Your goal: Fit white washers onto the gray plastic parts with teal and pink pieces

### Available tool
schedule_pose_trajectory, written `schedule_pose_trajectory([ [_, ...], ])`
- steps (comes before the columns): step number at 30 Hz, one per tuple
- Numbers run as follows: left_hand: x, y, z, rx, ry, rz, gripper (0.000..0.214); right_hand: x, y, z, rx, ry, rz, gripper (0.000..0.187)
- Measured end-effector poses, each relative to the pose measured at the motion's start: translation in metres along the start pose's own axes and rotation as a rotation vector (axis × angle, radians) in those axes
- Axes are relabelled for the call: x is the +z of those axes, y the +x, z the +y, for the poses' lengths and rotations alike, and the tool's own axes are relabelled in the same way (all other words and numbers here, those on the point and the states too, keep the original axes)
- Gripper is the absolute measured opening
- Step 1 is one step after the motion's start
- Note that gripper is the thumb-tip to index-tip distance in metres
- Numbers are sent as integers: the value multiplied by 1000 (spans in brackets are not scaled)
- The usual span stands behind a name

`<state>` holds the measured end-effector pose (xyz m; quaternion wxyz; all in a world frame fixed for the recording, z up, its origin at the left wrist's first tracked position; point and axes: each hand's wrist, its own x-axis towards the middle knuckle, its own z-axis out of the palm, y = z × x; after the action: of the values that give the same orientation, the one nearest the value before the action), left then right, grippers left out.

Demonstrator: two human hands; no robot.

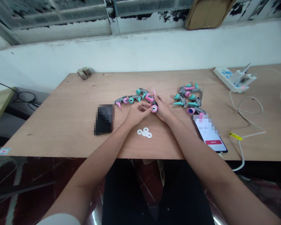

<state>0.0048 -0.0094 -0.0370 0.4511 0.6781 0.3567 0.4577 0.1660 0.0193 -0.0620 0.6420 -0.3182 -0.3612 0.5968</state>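
My right hand (162, 108) grips a pink plastic ring-shaped part (154, 108) at its fingertips. My left hand (137, 114) reaches in from the other side, its fingertips close to that part, and I cannot tell whether they hold anything. Just behind both hands lies a loose row of grey, teal and pink plastic parts (135, 98). A second heap of similar parts (188, 98) sits to the right. Several white flat washers (144, 132) lie on the plywood table (61, 131) below my hands.
A dark phone (104, 119) with a pixelated area lies left of my hands. A lit phone showing a timer (209, 134) lies at the right, its cable trailing off the table edge. A white power strip (233, 79) stands at the back right, and a small stack of cards (84, 73) at the back left.
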Motion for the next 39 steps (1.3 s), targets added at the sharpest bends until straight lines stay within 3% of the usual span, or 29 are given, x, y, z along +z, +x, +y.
schedule_pose_trajectory([
  [6, 2, 1, -5, 40, 57, 6, 25, -2, 1, 1, -3, -54, -5, 52],
  [18, 4, 2, -13, 38, 78, 26, 30, -3, 2, 1, 15, -118, 4, 54],
  [24, 6, -4, -6, 168, 185, 143, 21, -6, 8, 14, -102, -72, 83, 58],
  [28, 6, -6, -6, 241, 366, 159, 12, -6, 11, 18, -176, -116, 166, 57],
  [32, 4, -5, -12, 211, 450, 160, 16, -3, 7, 17, -231, -133, 202, 59],
  [39, 4, -5, -13, 140, 398, 123, 19, 0, 1, 16, -257, -136, 212, 59],
])
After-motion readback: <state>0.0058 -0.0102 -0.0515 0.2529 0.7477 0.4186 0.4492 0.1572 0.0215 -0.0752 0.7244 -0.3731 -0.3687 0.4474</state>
